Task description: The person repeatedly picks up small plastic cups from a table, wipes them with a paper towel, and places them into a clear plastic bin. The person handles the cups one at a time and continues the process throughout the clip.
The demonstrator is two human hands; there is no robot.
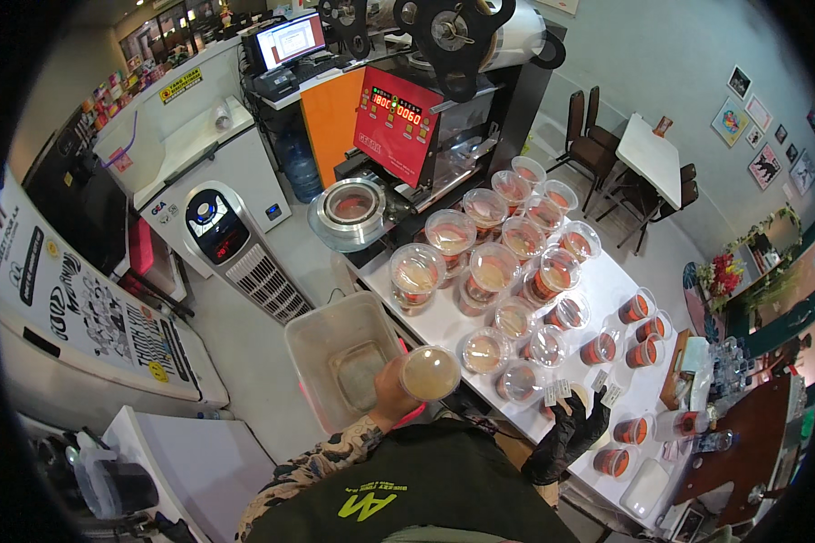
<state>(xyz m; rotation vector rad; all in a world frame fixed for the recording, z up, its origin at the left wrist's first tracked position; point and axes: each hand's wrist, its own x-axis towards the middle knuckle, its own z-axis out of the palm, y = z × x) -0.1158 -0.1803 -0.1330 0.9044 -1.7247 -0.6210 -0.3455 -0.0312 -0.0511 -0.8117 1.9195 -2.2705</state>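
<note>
My left hand (pixel 391 395), its forearm in a patterned sleeve, is closed around a clear plastic cup (pixel 430 373) of pale drink, held in front of my apron beside the table's edge. My right hand (pixel 557 443) wears a black glove and reaches over the table's near side. Its fingers are spread, and small white printed labels (pixel 557 392) cling at the fingertips. Just beyond the gloved fingers stands the nearest of several filled cups (pixel 520 381). Clear-topped cups with orange-red contents or print crowd the white table (pixel 607 299).
A cup-sealing machine (pixel 394 127) with a red panel stands at the far end, its round cup holder (pixel 351 206) pulled out. Below the table's left edge sits a translucent plastic bin (pixel 312 344). An air cooler (pixel 244 249) stands left. Open cups (pixel 598 347) line the table's right side.
</note>
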